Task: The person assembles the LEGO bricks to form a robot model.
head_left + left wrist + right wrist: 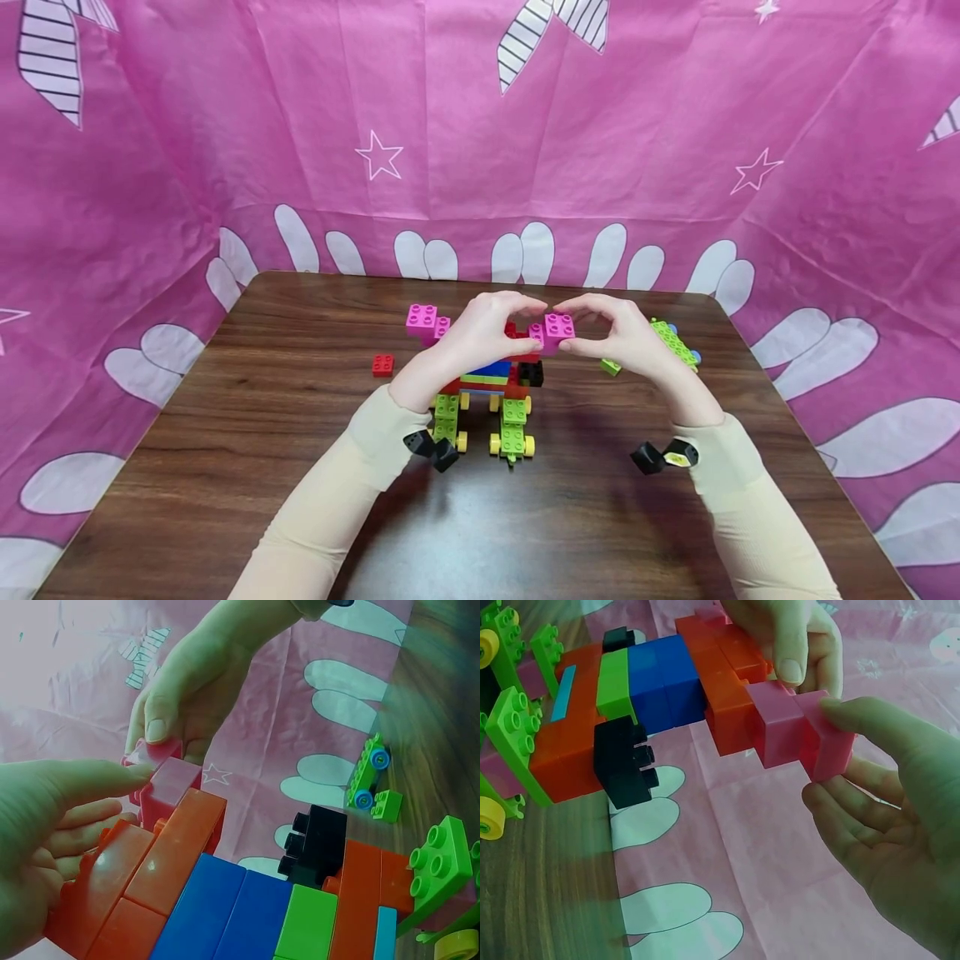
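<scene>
A figure of toy building bricks stands upright on the table, with blue bricks [491,369] in its body and wheeled lime-green feet [513,429]. Red bricks [176,847] form its shoulders, and pink bricks stick out as arms at both sides. At the right-hand arm, my right hand [618,329] pinches the outer pink brick [829,742] between thumb and fingers. My left hand [491,329] reaches over the shoulder and pinches the inner pink brick [174,784] beside it. Lower on the same side juts a black brick [622,761].
A loose red brick [383,365] lies left of the figure on the brown wooden table [247,417]. To the right are a small lime-green brick [611,367] and a lime-green base with blue wheels [674,343]. A pink patterned cloth [465,108] surrounds the table's back and sides.
</scene>
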`<state>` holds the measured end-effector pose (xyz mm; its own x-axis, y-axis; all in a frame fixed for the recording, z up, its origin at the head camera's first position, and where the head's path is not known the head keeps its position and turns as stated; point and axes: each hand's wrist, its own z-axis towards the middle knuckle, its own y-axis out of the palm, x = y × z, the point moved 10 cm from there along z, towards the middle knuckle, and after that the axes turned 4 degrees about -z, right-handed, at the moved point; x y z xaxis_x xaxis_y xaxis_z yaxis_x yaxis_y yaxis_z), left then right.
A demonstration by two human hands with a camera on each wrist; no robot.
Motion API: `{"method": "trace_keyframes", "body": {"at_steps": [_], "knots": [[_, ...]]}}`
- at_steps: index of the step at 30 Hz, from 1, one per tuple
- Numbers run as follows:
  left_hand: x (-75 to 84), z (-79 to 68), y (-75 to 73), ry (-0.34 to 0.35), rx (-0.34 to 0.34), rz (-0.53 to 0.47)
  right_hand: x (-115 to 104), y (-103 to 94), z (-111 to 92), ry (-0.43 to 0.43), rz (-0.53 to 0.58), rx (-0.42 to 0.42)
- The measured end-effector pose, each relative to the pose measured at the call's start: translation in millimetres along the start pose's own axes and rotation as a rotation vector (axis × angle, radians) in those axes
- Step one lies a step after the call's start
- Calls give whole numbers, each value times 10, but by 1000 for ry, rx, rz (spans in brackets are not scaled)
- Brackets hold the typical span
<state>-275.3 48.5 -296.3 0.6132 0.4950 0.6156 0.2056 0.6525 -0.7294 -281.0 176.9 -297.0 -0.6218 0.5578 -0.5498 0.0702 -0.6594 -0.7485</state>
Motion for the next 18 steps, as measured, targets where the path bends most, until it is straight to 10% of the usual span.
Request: {"method": "trace_keyframes", "body": {"at_steps": [10, 18], "knots": [[178, -71, -164, 93, 86, 30, 110, 18, -38, 86, 62, 7], [374, -248, -450, 317, 236, 1, 170, 39, -58, 101, 106, 48]]}}
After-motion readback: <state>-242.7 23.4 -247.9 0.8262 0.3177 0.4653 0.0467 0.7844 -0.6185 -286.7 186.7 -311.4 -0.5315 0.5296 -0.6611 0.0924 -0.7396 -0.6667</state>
